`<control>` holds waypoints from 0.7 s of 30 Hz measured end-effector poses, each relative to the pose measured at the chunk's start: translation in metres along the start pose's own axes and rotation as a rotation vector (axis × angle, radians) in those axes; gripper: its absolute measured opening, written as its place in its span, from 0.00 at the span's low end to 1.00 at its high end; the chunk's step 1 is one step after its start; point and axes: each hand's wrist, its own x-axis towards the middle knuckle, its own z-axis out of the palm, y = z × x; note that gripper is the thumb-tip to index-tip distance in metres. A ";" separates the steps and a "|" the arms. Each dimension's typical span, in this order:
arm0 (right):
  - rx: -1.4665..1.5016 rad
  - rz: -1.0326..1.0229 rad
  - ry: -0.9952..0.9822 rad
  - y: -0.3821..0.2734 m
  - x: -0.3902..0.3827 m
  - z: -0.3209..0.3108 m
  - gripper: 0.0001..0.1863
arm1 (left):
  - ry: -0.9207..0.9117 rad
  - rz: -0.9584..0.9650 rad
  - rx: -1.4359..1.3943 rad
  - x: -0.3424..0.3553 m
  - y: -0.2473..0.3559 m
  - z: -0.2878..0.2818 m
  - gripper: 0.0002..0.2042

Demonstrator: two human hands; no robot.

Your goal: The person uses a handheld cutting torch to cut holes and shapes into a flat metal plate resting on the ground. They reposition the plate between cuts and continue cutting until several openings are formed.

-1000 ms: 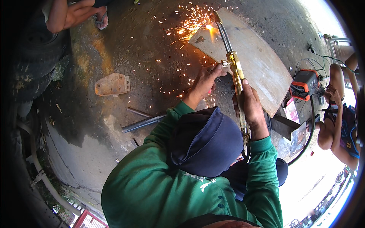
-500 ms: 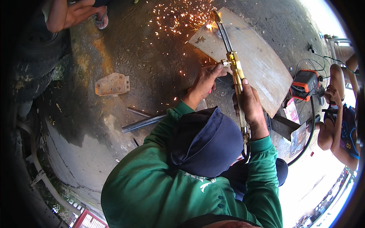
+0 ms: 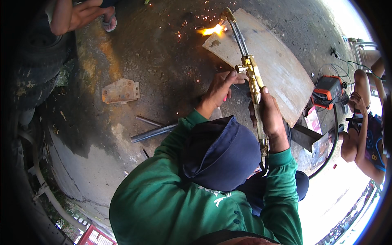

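A brass cutting torch (image 3: 252, 75) with slim metal tubes lies in my right hand (image 3: 269, 112), whose fingers wrap its handle. Its bent nozzle tip (image 3: 224, 16) hangs by the far left corner of a flat steel plate (image 3: 273, 61). A yellow-orange flame (image 3: 213, 30) juts leftward below that tip, with scattered sparks around it. My left hand (image 3: 218, 90) is closed at the side of the torch, thumb and fingertips by its small valve knob (image 3: 240, 69). A bit of something pink (image 3: 225, 98) shows under the left fingers. My dark cap and green sleeves fill the lower middle.
Left on the ground lie a rusty bracket (image 3: 121, 90) and metal pipes (image 3: 153, 132). An orange-and-black machine (image 3: 328, 92) with cables stands right. One person crouches at the right edge (image 3: 367, 134); another person's sandalled foot (image 3: 109, 20) shows at upper left, near a tyre (image 3: 38, 61).
The broad spray of sparks has thinned, and a longer yellow flame now points left. The torch's tip has shifted slightly left. My left thumb sits a little lower beside the valve knob.
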 end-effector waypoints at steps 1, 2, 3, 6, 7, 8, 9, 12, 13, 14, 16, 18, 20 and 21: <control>0.008 -0.014 -0.001 0.000 -0.002 0.001 0.33 | -0.037 0.010 0.001 -0.003 0.004 -0.002 0.28; -0.026 -0.045 0.032 -0.001 -0.004 0.003 0.33 | -0.074 0.019 0.002 -0.005 0.007 -0.003 0.25; -0.060 -0.076 0.066 -0.004 -0.007 0.005 0.33 | -0.062 0.009 0.047 -0.008 0.007 -0.004 0.23; -0.251 -0.164 0.213 -0.002 -0.013 0.003 0.31 | -0.043 -0.066 0.140 -0.017 0.004 0.000 0.13; -0.365 -0.278 0.309 0.001 -0.011 0.003 0.32 | -0.039 -0.117 0.152 -0.019 0.004 0.001 0.09; -0.480 -0.391 0.405 0.004 -0.009 0.004 0.33 | -0.034 -0.168 0.165 -0.021 0.003 0.001 0.06; -0.504 -0.412 0.462 0.002 -0.010 0.002 0.34 | -0.037 -0.160 0.155 -0.023 -0.003 0.002 0.06; -0.465 -0.417 0.538 0.007 -0.007 -0.010 0.32 | -0.010 -0.105 0.113 -0.027 -0.019 0.006 0.06; -0.457 -0.430 0.545 0.006 -0.007 -0.014 0.32 | 0.009 -0.065 0.083 -0.026 -0.020 0.012 0.06; -0.448 -0.444 0.552 0.005 -0.009 -0.016 0.31 | 0.029 -0.026 0.053 -0.026 -0.020 0.015 0.06; -0.436 -0.420 0.533 0.005 -0.011 -0.021 0.30 | 0.021 -0.046 0.136 -0.025 -0.014 0.017 0.05; -0.415 -0.413 0.522 0.006 -0.012 -0.022 0.30 | -0.001 -0.113 0.213 -0.023 -0.007 0.017 0.05; -0.399 -0.425 0.517 0.006 -0.013 -0.019 0.30 | -0.026 -0.228 0.289 -0.019 0.000 0.013 0.08; -0.392 -0.431 0.515 0.005 -0.013 -0.018 0.30 | -0.011 -0.201 0.101 -0.017 -0.007 0.009 0.08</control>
